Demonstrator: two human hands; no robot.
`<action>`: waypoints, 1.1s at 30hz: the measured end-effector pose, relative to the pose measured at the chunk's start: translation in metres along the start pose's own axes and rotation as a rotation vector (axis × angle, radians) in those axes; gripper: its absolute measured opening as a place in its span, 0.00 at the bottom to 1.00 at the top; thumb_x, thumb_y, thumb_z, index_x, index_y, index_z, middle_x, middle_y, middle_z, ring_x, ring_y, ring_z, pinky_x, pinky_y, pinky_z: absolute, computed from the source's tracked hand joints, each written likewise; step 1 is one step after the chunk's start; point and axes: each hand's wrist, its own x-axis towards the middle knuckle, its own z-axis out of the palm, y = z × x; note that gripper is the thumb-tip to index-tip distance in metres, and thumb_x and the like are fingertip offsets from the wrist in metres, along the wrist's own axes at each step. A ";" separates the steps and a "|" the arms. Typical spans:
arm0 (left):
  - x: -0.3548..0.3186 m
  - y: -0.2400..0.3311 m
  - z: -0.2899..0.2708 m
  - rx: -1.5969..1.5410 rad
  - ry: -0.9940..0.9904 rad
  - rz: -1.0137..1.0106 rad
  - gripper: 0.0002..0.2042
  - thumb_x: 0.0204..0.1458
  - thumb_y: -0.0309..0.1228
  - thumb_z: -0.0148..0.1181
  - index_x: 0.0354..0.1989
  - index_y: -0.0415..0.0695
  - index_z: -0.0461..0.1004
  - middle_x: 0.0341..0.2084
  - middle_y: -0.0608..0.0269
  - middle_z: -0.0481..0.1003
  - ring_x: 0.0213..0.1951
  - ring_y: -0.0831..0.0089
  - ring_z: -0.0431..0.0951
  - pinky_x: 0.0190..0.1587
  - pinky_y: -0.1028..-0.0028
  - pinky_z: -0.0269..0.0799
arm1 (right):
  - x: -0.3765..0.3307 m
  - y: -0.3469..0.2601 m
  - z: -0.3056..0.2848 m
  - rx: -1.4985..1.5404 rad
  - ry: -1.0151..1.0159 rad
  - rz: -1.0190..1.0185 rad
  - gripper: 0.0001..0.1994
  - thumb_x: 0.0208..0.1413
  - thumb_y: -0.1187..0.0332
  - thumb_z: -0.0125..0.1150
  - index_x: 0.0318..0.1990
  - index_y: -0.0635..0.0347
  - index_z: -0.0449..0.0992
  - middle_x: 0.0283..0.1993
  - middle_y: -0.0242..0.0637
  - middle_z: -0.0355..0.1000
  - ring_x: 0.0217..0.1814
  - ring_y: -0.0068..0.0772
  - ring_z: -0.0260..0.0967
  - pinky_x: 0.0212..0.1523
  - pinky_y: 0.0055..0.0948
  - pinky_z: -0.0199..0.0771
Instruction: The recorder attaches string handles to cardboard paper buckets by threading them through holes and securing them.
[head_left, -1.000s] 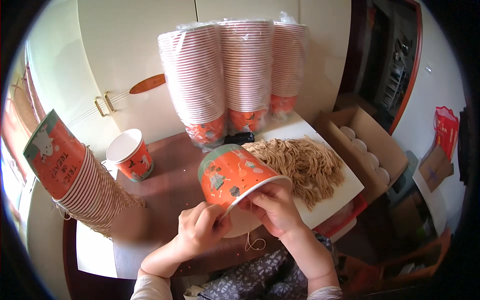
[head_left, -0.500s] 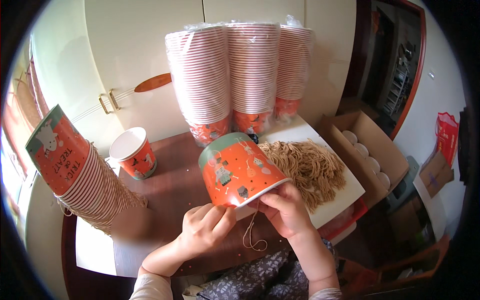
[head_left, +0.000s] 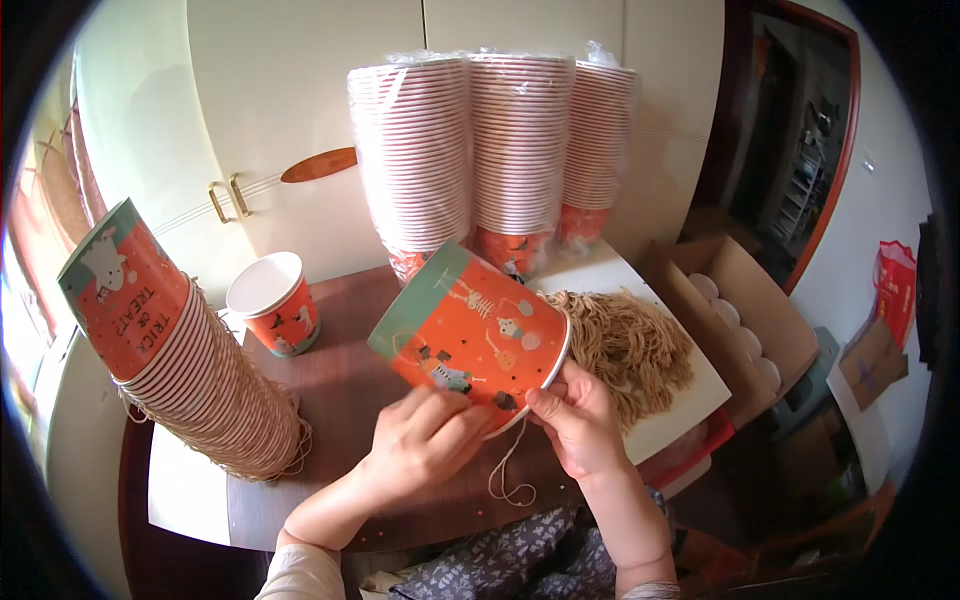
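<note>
An orange paper bucket (head_left: 490, 335) with a green band at its base and Halloween figures lies tilted in front of me, its white rim toward my lower right. My right hand (head_left: 580, 420) grips that rim, thumb on the outside and the other fingers out of sight inside. Curled against the printed side near the rim is my left hand (head_left: 425, 440); its fingers are pinched together, and whatever they hold is hidden. A thin tan cord (head_left: 503, 478) hangs in a loop from the rim between my hands.
A tan cord pile (head_left: 635, 350) lies on a white board (head_left: 708, 385) at right. A leaning bucket stack (head_left: 195, 350) with cords stands left, near a single upright bucket (head_left: 280, 312). Plastic-wrapped bucket stacks (head_left: 415, 160) stand behind. An open carton (head_left: 770, 300) holds several white round items.
The bucket has turned in my hands, its green base swinging left and down. My left hand has shifted slightly right along its side. The head view has moved a little.
</note>
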 end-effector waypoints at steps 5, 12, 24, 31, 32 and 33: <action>0.001 -0.002 0.000 0.140 0.052 -0.011 0.18 0.29 0.25 0.65 0.36 0.49 0.76 0.35 0.65 0.69 0.36 0.66 0.67 0.38 0.69 0.67 | -0.001 0.008 0.006 -0.085 -0.095 -0.008 0.17 0.54 0.76 0.53 0.51 0.69 0.63 0.45 0.38 0.71 0.45 0.21 0.67 0.48 0.21 0.66; -0.004 -0.008 0.006 0.113 0.000 0.072 0.16 0.32 0.29 0.58 0.35 0.45 0.74 0.36 0.65 0.70 0.38 0.68 0.69 0.38 0.69 0.64 | -0.003 0.015 0.007 -0.174 -0.148 0.046 0.15 0.55 0.76 0.53 0.50 0.68 0.63 0.40 0.36 0.71 0.40 0.17 0.67 0.40 0.18 0.68; -0.010 -0.019 0.009 -0.826 -0.002 -0.554 0.01 0.57 0.23 0.43 0.34 0.39 0.61 0.31 0.55 0.71 0.33 0.71 0.73 0.37 0.75 0.68 | -0.011 0.006 0.012 -1.053 -0.051 -0.318 0.18 0.45 0.78 0.59 0.46 0.65 0.68 0.31 0.40 0.73 0.28 0.26 0.72 0.26 0.22 0.70; -0.012 -0.029 0.013 -1.126 -0.024 -0.625 0.06 0.60 0.30 0.39 0.36 0.40 0.58 0.36 0.56 0.70 0.39 0.75 0.70 0.45 0.74 0.66 | -0.019 0.000 0.025 -1.602 -0.055 -0.625 0.13 0.44 0.75 0.60 0.39 0.60 0.71 0.29 0.37 0.71 0.29 0.34 0.69 0.30 0.29 0.70; -0.013 -0.028 0.016 -1.185 -0.011 -0.589 0.06 0.60 0.29 0.39 0.36 0.40 0.59 0.36 0.59 0.70 0.38 0.78 0.68 0.43 0.77 0.65 | -0.020 0.001 0.025 -1.675 -0.041 -0.685 0.12 0.44 0.75 0.59 0.39 0.60 0.71 0.27 0.36 0.70 0.28 0.33 0.68 0.29 0.29 0.69; -0.013 -0.028 0.018 -1.238 0.003 -0.554 0.05 0.60 0.28 0.40 0.35 0.40 0.60 0.36 0.62 0.70 0.36 0.81 0.66 0.41 0.80 0.64 | -0.020 0.001 0.025 -1.742 -0.029 -0.748 0.12 0.44 0.75 0.59 0.39 0.60 0.72 0.26 0.35 0.70 0.26 0.32 0.67 0.27 0.29 0.69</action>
